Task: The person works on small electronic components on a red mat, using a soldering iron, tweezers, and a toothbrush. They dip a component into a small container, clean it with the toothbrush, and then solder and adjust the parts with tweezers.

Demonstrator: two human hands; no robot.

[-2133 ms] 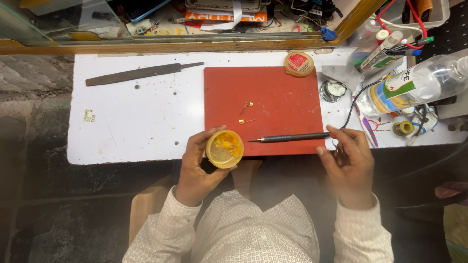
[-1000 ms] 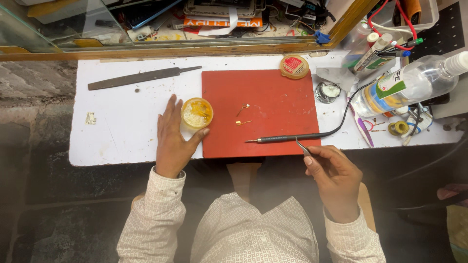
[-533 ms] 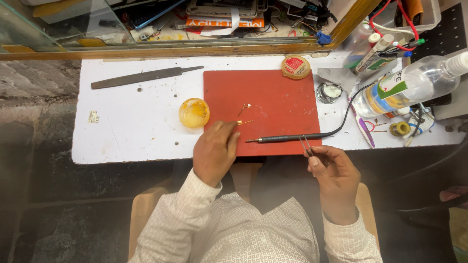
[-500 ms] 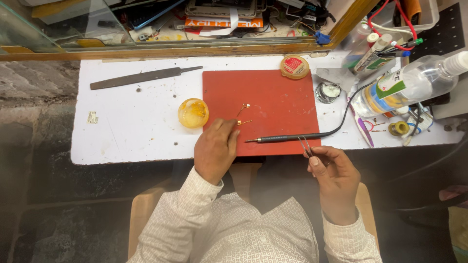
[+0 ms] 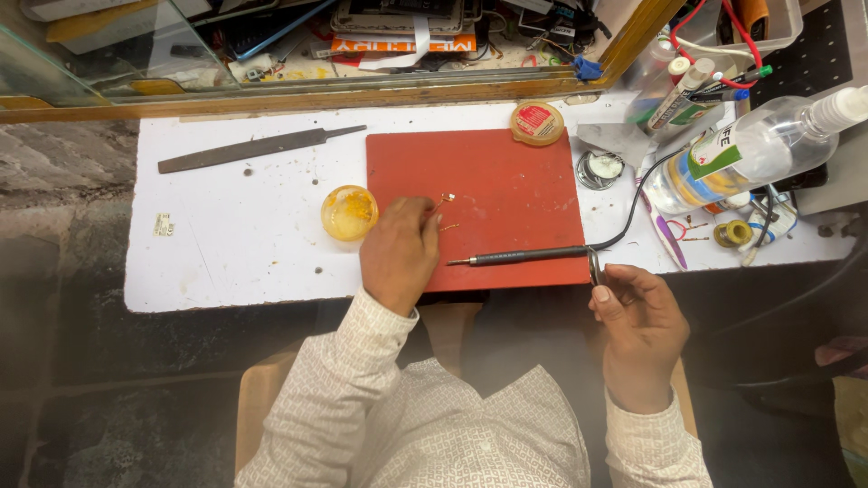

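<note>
1. The left hand [image 5: 400, 256] pinches a thin, gold-coloured bit of wire [image 5: 441, 201] between its fingertips, the free end poking out up and to the right over the red mat [image 5: 506, 181]. The grip is narrow and closed on the piece.
2. The right hand [image 5: 637, 321] holds slim metal tweezers [image 5: 594, 265] between thumb and forefinger, tips upward at the mat's lower right corner. Whether the tweezer tips are pressed together is too small to tell.
3. The wire is kept low over the mat, likely because the mat gives a heat-safe, contrasting surface for small parts. A second small wire piece [image 5: 449, 227] lies on the mat just beside the left fingertips.
4. A soldering iron [image 5: 520, 258] rests along the mat's lower edge, tip pointing left toward the left hand, its black cable curling off to the right. It lies between the two hands, touched by neither as far as can be seen.
5. A small round tin of yellow flux paste [image 5: 349, 212] sits open on the white bench [image 5: 235, 244] just left of the mat, near the left hand.
6. The left forearm reaches forward from the body, wrist bent down, knuckles up. The right hand hangs off the bench edge, palm turned inward, fingers curled.
</note>
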